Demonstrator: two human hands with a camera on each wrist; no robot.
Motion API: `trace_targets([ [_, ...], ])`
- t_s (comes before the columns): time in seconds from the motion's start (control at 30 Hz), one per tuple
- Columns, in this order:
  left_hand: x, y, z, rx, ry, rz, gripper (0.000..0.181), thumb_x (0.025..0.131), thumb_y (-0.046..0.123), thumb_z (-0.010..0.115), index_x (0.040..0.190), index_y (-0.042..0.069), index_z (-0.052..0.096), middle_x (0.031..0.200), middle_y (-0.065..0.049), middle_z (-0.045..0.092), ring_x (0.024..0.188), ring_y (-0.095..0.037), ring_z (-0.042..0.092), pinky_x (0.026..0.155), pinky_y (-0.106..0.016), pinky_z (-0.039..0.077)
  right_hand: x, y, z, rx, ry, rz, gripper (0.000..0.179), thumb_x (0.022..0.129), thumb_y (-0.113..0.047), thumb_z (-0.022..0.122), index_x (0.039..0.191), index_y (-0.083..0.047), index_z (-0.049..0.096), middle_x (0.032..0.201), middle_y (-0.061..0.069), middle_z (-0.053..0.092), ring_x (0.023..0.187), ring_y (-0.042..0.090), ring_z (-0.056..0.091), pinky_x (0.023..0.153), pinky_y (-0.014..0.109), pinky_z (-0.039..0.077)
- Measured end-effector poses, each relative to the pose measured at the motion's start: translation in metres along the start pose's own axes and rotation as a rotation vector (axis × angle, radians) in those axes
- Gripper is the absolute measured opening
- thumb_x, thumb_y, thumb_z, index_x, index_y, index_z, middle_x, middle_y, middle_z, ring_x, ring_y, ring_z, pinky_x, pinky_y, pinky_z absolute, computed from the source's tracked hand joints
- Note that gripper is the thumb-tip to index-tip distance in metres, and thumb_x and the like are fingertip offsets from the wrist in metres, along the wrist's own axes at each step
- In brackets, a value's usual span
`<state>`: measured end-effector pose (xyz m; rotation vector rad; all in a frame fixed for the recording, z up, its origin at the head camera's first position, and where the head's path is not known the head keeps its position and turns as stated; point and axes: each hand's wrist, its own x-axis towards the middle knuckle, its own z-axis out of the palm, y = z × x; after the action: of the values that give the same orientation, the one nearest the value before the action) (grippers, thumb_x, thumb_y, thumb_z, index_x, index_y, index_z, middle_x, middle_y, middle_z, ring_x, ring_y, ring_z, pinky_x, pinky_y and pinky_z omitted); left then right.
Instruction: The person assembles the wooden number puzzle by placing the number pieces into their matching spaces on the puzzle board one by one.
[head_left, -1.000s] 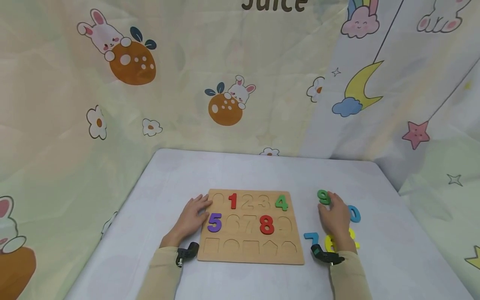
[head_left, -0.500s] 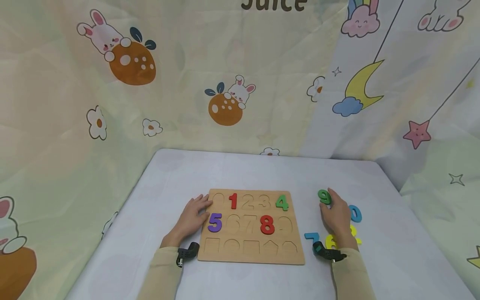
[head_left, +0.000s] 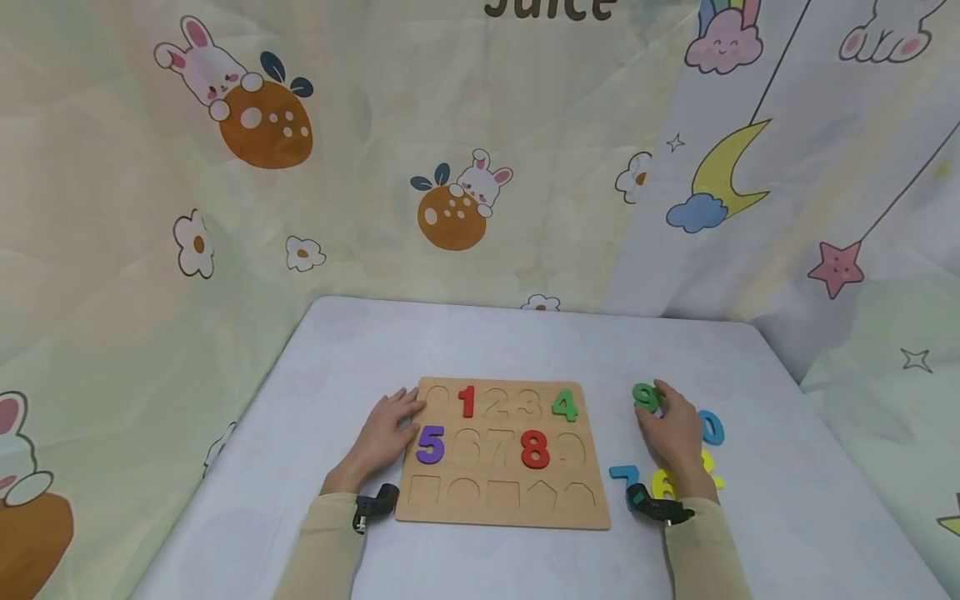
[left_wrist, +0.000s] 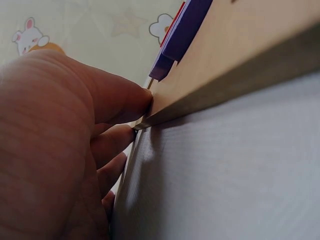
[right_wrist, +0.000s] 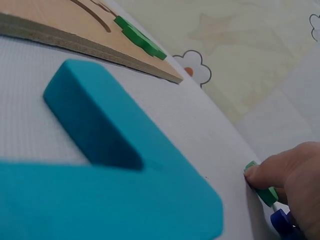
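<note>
In the head view my right hand [head_left: 675,433] pinches a green number 9 [head_left: 643,395] between thumb and fingers, to the right of the wooden number board [head_left: 502,504]. The right wrist view shows the thumb on that green piece, with a dark blue piece [right_wrist: 283,221] just under the hand. My left hand [head_left: 386,435] rests on the board's left edge, its fingers fairly straight and the thumb touching near the purple 5 [head_left: 430,445]. Also in the board are a red 1 [head_left: 467,402], a green 4 [head_left: 565,406] and a red 8 [head_left: 534,449].
Right of the board lie a blue 7 [head_left: 624,474], a yellow 6 [head_left: 661,483], a blue 0 [head_left: 712,427] and another yellow piece [head_left: 707,460], partly hidden by the right wrist. A patterned cloth [head_left: 375,208] hangs behind the white table [head_left: 480,337].
The green 9 has shifted slightly left and tilted with my right hand's fingers. A bit of purple now shows beside it. My left hand and the board have stayed in place.
</note>
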<state>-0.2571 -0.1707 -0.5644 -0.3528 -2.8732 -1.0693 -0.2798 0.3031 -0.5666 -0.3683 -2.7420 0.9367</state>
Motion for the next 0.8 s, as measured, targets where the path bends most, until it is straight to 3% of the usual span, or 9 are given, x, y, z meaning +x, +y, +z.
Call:
trace_targets([
  [0.47,0.0002,-0.0002,-0.001,-0.013,-0.001,0.011,0.041,0.092,0.011,0.062,0.133,0.004,0.059,0.151,-0.011,0.042,0.145,-0.032,0.027,0.122,-0.049,0.011,-0.0026,-0.0002,-0.0049,0.007,-0.052,-0.061,0.069,0.091,-0.024,0.065,0.15,-0.006,0.035,0.149,0.023,0.041,0.137,0.046,0.034,0.111,0.063,0.031],
  [0.8,-0.0006,-0.001,-0.0017,-0.017,-0.008,0.018,0.041,0.093,0.011,0.062,0.132,0.004,0.059,0.151,-0.011,0.043,0.145,-0.032,0.027,0.123,-0.048,0.01,-0.0061,0.0006,-0.004,0.117,-0.005,-0.048,0.07,0.091,-0.033,0.066,0.15,-0.011,0.037,0.15,0.019,0.041,0.137,0.042,0.035,0.11,0.063,0.033],
])
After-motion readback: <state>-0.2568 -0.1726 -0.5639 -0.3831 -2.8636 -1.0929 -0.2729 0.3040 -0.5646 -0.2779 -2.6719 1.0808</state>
